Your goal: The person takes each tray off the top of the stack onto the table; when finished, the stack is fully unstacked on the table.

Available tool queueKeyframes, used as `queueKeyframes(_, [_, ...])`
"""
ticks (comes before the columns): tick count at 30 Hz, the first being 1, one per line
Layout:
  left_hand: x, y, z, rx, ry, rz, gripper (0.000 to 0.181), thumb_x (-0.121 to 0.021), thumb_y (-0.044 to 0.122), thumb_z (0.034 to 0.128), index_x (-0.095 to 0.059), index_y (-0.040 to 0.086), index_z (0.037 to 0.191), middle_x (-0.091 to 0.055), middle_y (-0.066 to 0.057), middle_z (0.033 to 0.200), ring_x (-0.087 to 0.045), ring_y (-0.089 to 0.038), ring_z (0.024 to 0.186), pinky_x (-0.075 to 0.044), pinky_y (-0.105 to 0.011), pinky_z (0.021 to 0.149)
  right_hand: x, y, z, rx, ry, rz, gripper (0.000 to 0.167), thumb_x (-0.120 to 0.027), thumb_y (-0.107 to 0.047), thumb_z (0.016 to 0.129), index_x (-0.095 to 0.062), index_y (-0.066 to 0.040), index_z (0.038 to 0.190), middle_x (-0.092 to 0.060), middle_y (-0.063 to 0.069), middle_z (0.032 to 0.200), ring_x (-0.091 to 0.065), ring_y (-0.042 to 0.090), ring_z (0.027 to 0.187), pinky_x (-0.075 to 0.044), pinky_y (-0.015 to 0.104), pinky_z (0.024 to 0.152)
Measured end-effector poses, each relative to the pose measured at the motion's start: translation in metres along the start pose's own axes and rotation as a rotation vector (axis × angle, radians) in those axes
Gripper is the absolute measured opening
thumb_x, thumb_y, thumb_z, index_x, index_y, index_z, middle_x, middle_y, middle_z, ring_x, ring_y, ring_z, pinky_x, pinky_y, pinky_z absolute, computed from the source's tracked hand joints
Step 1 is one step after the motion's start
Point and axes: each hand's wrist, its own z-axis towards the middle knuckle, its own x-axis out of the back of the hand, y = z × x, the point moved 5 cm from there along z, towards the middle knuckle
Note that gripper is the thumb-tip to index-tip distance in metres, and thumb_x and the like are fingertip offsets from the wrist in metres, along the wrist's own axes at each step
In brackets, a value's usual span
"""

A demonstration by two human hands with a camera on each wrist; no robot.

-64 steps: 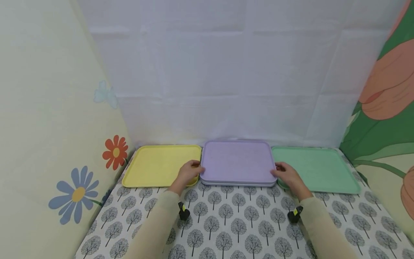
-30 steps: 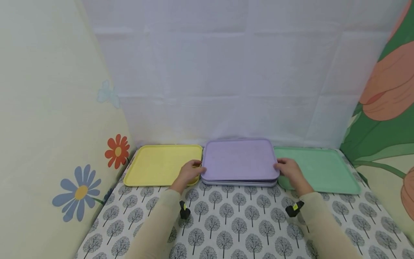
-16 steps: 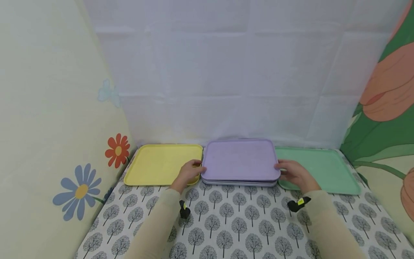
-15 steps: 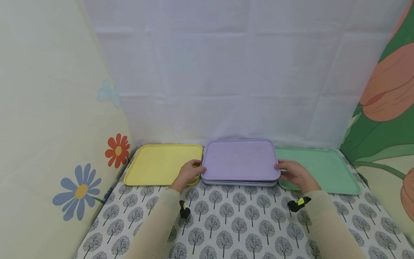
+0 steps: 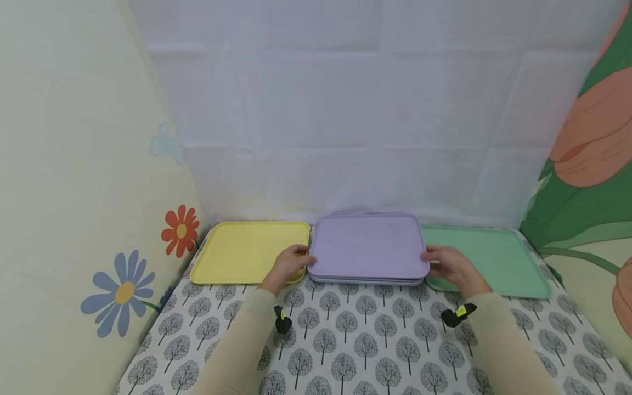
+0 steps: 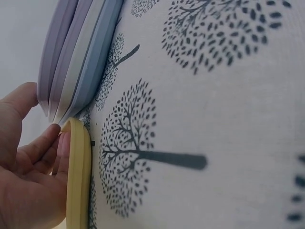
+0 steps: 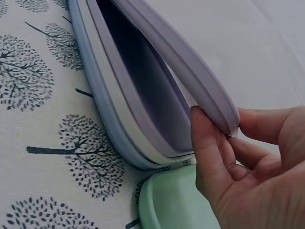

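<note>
A stack of several trays stands mid-table in the head view. Its top purple tray (image 5: 367,246) is tilted, with the right end raised off another purple tray (image 7: 143,95); a white tray (image 7: 126,129) and a blue tray (image 7: 102,121) lie below. My right hand (image 5: 451,266) pinches the raised end, thumb on top and fingers beneath. At the opposite end my left hand (image 5: 288,264) holds the top tray's edge, its thumb on the rim. Its other fingers (image 6: 47,138) bend beside the stack's corner, just over the yellow tray (image 6: 80,176); their exact contact is partly hidden.
The yellow tray lies flat left of the stack, and a green tray (image 5: 486,263) lies to the right, partly beneath my right hand. A tree-print cloth (image 5: 365,345) covers the table. A white sheet (image 5: 316,109) hangs close behind the trays.
The top purple tray's right end has risen from the stack and shifted slightly right. My right hand has moved right with it and turned; my left hand has stayed nearly in place.
</note>
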Motion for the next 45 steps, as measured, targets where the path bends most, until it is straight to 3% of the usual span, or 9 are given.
queueKeyframes(12, [-0.005,0.004,0.000,0.006,-0.051,-0.113,0.054,-0.069,0.034,0.0955,-0.058,0.004,0.139,-0.060,-0.018,0.138,-0.061,-0.036,0.119,-0.051,-0.044,0.102,0.015,0.005,-0.007,0.078,0.055,-0.075,0.063,-0.059,-0.005,0.100,-0.028,0.012,0.152,-0.055,0.025,0.134,-0.066,0.011,0.085,-0.060,0.027,0.078])
queueKeyframes(14, [-0.006,0.005,0.000,-0.006,-0.047,-0.106,0.052,-0.069,0.032,0.0962,-0.058,0.003,0.139,-0.060,-0.018,0.137,-0.061,-0.034,0.119,-0.052,-0.043,0.101,0.020,0.007,-0.009,0.090,0.044,-0.080,0.063,-0.059,-0.006,0.100,-0.028,0.013,0.152,-0.059,0.022,0.128,-0.066,0.011,0.086,-0.060,0.027,0.079])
queueKeyframes(20, [-0.006,0.002,0.006,-0.024,0.003,-0.025,0.055,-0.075,0.029,0.0908,-0.057,0.003,0.136,-0.061,-0.018,0.131,-0.059,-0.032,0.118,-0.053,-0.042,0.099,0.031,0.010,-0.020,0.116,0.005,-0.073,0.066,-0.060,-0.008,0.100,-0.026,0.014,0.152,-0.065,-0.004,0.103,-0.067,0.011,0.088,-0.059,0.028,0.083])
queueKeyframes(24, [-0.006,0.005,0.005,-0.051,0.028,0.016,0.059,-0.077,0.027,0.0874,-0.057,0.000,0.136,-0.062,-0.020,0.132,-0.058,-0.035,0.122,-0.050,-0.044,0.103,0.038,0.013,-0.025,0.116,0.011,-0.084,0.067,-0.061,-0.010,0.100,-0.026,0.013,0.152,-0.065,-0.004,0.105,-0.067,0.011,0.089,-0.059,0.029,0.083])
queueKeyframes(35, [-0.007,0.008,0.000,-0.015,0.042,0.003,0.060,-0.077,0.018,0.0844,-0.055,0.000,0.137,-0.060,-0.020,0.134,-0.057,-0.036,0.122,-0.051,-0.045,0.103,0.050,0.024,-0.034,0.083,0.002,-0.021,0.073,-0.067,-0.012,0.097,-0.026,0.011,0.152,-0.070,-0.009,0.098,-0.067,0.013,0.090,-0.059,0.029,0.084])
queueKeyframes(45, [-0.009,0.007,0.003,0.000,0.035,0.010,0.062,-0.077,0.018,0.0844,-0.054,0.002,0.140,-0.059,-0.018,0.136,-0.056,-0.035,0.124,-0.049,-0.045,0.105,0.061,0.034,-0.051,0.105,-0.071,0.016,0.065,-0.063,-0.012,0.100,-0.031,0.011,0.152,-0.070,-0.010,0.099,-0.067,0.012,0.091,-0.058,0.028,0.082])
